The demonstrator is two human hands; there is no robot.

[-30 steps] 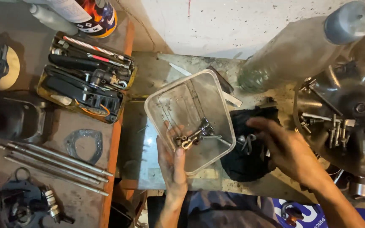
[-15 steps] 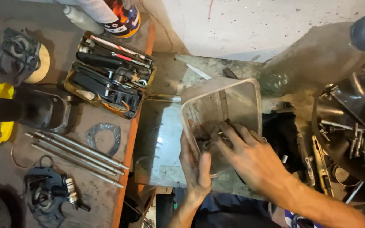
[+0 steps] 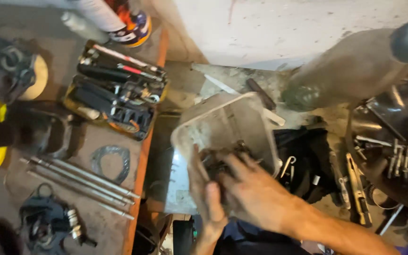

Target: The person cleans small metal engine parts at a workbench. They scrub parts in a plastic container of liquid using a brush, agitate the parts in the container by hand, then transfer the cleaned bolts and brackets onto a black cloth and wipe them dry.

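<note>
A clear plastic tub (image 3: 213, 120) sits tilted toward me at the centre, with small dark metal parts (image 3: 223, 158) at its near end. My left hand (image 3: 208, 198) grips the tub's near rim from below, thumb on the edge. My right hand (image 3: 256, 189) reaches into the tub from the right, fingers spread over the small parts; whether it holds any is hidden. The frame is blurred by motion.
An open tool case (image 3: 119, 97) with sockets and drivers lies at upper left. Long metal rods (image 3: 79, 182) and a flat gasket (image 3: 112, 160) lie on the left board. A black cloth (image 3: 308, 160) with loose parts is right of the tub, and an engine assembly (image 3: 393, 151) at far right.
My right hand has moved left from the black cloth into the tub. The tub has tipped toward me, and my left hand has shifted along its near rim.
</note>
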